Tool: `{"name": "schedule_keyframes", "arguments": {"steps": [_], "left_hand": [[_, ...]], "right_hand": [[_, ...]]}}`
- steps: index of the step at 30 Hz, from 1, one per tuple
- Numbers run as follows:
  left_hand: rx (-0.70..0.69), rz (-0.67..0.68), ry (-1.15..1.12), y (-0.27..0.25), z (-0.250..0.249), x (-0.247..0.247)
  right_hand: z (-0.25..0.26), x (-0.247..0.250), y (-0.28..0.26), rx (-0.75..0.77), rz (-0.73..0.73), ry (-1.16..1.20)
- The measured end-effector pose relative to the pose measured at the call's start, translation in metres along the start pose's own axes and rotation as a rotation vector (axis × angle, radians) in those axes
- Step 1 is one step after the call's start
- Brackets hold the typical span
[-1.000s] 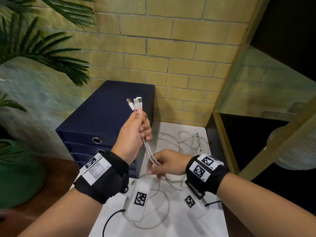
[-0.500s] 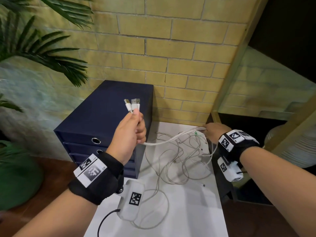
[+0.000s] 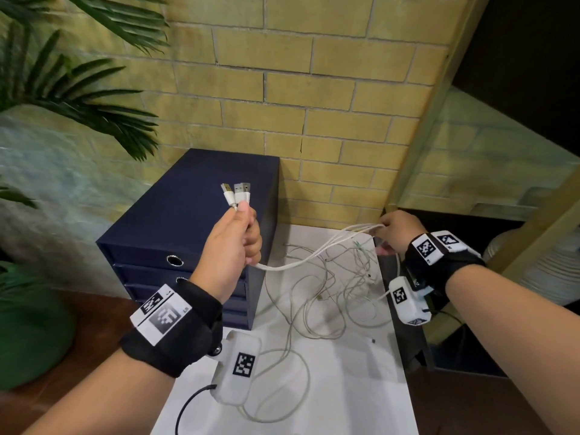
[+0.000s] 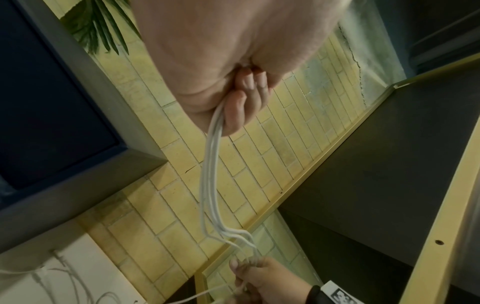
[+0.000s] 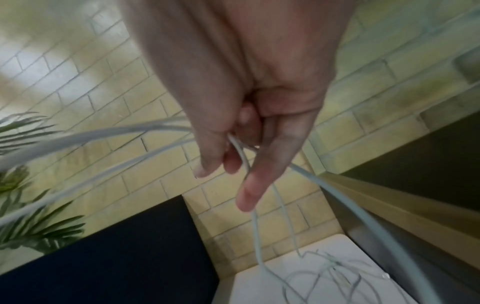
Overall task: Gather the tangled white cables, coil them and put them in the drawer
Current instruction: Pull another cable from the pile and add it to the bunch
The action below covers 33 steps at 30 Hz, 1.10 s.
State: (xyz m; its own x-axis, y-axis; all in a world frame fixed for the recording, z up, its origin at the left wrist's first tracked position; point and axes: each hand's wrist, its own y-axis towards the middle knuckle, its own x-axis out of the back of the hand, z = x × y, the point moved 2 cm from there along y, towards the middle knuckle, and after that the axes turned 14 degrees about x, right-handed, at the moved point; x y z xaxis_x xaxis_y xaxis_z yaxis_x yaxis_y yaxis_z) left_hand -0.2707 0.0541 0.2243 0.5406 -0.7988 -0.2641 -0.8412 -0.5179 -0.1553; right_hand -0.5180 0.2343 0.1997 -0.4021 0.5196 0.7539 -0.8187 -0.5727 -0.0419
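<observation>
My left hand (image 3: 238,237) is raised in front of the navy drawer unit (image 3: 175,246) and grips a bundle of white cables (image 3: 301,262), their USB plugs (image 3: 237,191) sticking up above the fist. The bundle sags to the right to my right hand (image 3: 392,230), which pinches the strands near the table's far right corner. In the left wrist view the cables (image 4: 210,174) leave my curled fingers (image 4: 246,98) and run down to the right hand (image 4: 259,275). In the right wrist view thumb and fingers (image 5: 231,160) pinch the cables (image 5: 145,131). More loose cable (image 3: 314,309) lies tangled on the white table (image 3: 361,387).
The drawer unit stands at the table's back left with its drawers shut; round pull holes (image 3: 174,260) show on their fronts. A yellow brick wall (image 3: 314,120) is behind. A dark shelf frame (image 3: 439,89) stands at the right, a green plant (image 3: 78,89) at the left.
My right hand slid along the cables from just under the left hand out to the far right, drawing the bundle out sideways. The left hand stayed raised, sinking slightly.
</observation>
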Motion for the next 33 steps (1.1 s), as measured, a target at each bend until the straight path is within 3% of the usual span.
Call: {"name": "schedule_keyframes", "arguments": {"steps": [1, 4, 8, 11, 13, 17, 20, 24, 29, 33], "left_hand": [[0.001, 0.001, 0.005, 0.000, 0.001, -0.001], [0.004, 0.003, 0.019, -0.001, 0.002, -0.005], [-0.002, 0.004, 0.025, -0.002, 0.002, -0.008], [-0.008, -0.002, 0.047, -0.001, 0.004, -0.009], [-0.001, -0.010, 0.057, -0.001, 0.007, -0.006], [0.025, -0.027, 0.053, -0.002, 0.014, 0.003], [0.045, -0.043, 0.058, -0.001, 0.016, 0.007], [0.059, -0.065, 0.066, 0.000, 0.016, 0.009], [0.092, -0.099, 0.077, 0.001, 0.018, 0.008], [0.123, -0.111, 0.106, 0.003, 0.023, 0.011]], "right_hand": [[-0.002, -0.003, -0.001, -0.002, -0.040, 0.067], [0.001, -0.002, 0.003, 0.161, -0.201, -0.046], [0.017, 0.006, 0.007, 0.418, -0.441, 0.224], [0.019, 0.002, 0.004, 0.505, -0.510, 0.297], [0.004, -0.009, 0.003, 0.463, -0.436, 0.212], [-0.044, -0.057, -0.004, 0.277, 0.076, -0.040], [-0.065, -0.084, -0.017, 0.168, 0.264, 0.046], [-0.082, -0.103, -0.034, 0.028, 0.269, 0.202], [-0.100, -0.112, -0.036, -0.096, 0.117, -0.016], [-0.117, -0.125, -0.027, -0.119, 0.243, -0.099]]}}
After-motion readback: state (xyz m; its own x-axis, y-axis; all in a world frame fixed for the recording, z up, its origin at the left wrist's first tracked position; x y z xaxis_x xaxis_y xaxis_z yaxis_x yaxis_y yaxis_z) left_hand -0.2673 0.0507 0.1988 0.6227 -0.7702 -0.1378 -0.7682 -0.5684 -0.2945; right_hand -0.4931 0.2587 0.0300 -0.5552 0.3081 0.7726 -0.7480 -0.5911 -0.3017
